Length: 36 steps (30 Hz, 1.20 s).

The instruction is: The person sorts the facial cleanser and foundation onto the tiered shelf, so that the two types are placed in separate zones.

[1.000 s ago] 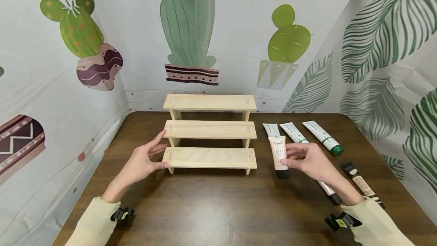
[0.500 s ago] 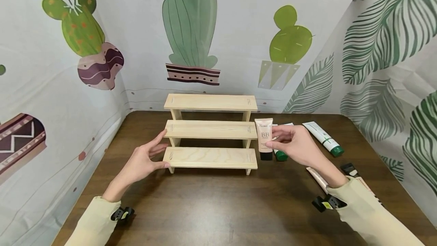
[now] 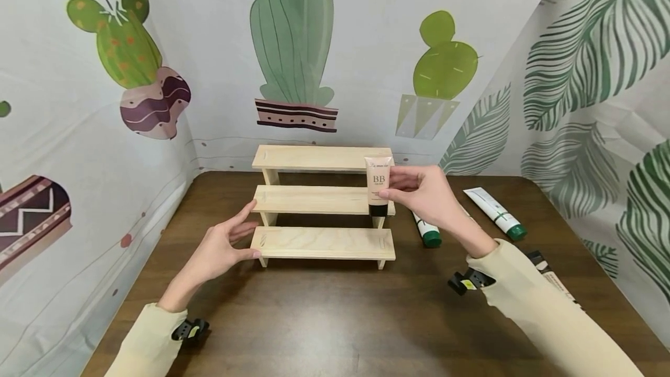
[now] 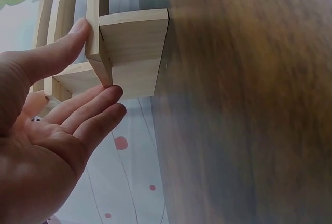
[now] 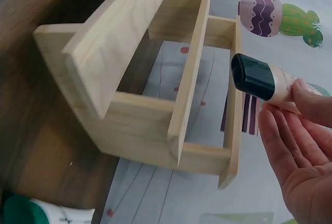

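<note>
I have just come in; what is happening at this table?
A person's right hand holds a BB-labelled tube, black cap down, near the right end of a three-tier wooden rack. The tube is not standing on the rack. The left hand touches the rack's left end. On the table to the right lie green-capped white tubes and a black-ended tube, partly hidden.

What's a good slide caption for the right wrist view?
The right hand holds a black-capped tube near a wooden three-tier shelf, a green-capped tube at lower left.
</note>
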Available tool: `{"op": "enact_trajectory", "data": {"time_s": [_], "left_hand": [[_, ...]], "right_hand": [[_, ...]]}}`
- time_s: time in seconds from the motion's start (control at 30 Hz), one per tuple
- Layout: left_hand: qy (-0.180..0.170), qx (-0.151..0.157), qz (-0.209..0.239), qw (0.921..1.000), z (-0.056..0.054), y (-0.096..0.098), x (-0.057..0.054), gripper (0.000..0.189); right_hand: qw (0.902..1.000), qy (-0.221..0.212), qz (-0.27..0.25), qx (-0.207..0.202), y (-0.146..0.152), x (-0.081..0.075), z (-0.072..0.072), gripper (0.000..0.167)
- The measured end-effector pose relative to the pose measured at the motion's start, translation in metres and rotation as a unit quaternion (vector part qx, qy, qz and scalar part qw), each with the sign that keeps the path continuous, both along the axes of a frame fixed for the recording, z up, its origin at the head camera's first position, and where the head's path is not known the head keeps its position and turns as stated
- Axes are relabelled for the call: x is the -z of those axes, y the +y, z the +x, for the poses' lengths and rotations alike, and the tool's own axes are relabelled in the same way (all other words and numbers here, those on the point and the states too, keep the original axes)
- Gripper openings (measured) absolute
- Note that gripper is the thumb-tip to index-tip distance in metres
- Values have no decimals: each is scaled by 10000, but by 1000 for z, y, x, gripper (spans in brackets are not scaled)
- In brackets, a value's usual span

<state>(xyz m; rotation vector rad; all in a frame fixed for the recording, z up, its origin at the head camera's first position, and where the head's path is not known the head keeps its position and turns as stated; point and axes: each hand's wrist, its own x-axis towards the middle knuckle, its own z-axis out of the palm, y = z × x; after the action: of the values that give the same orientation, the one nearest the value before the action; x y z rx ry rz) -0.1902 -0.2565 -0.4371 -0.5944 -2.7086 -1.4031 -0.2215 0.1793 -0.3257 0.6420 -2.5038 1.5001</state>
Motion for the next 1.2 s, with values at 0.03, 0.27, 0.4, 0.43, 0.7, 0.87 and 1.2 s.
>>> {"op": "enact_trajectory", "data": {"time_s": [0.03, 0.27, 0.4, 0.43, 0.7, 0.87, 1.2], "left_hand": [[-17, 2, 8, 10000, 0, 0, -1, 110], [-59, -81, -34, 9999, 2, 1, -2, 110], [-72, -95, -28, 9999, 3, 2, -1, 110], [-79, -93, -31, 9999, 4, 2, -1, 110], [-37, -63, 16, 10000, 2, 1, 0, 111], [-67, -91, -38, 9999, 2, 1, -2, 111], [-116, -121, -7, 9999, 2, 2, -3, 111]], "right_hand": [[10000, 25, -56, -25, -3, -1, -2, 35], [9994, 228, -221, -156, -30, -11, -16, 36], [9989, 239, -353, -182, -46, -19, -25, 37], [9988, 218, -396, -199, -50, -20, -27, 38], [9981, 315, -509, -110, -80, -26, -53, 39], [9977, 338, -578, -60, -101, -31, -69, 41], [9968, 295, -735, -77, -137, -30, -102, 43]]}}
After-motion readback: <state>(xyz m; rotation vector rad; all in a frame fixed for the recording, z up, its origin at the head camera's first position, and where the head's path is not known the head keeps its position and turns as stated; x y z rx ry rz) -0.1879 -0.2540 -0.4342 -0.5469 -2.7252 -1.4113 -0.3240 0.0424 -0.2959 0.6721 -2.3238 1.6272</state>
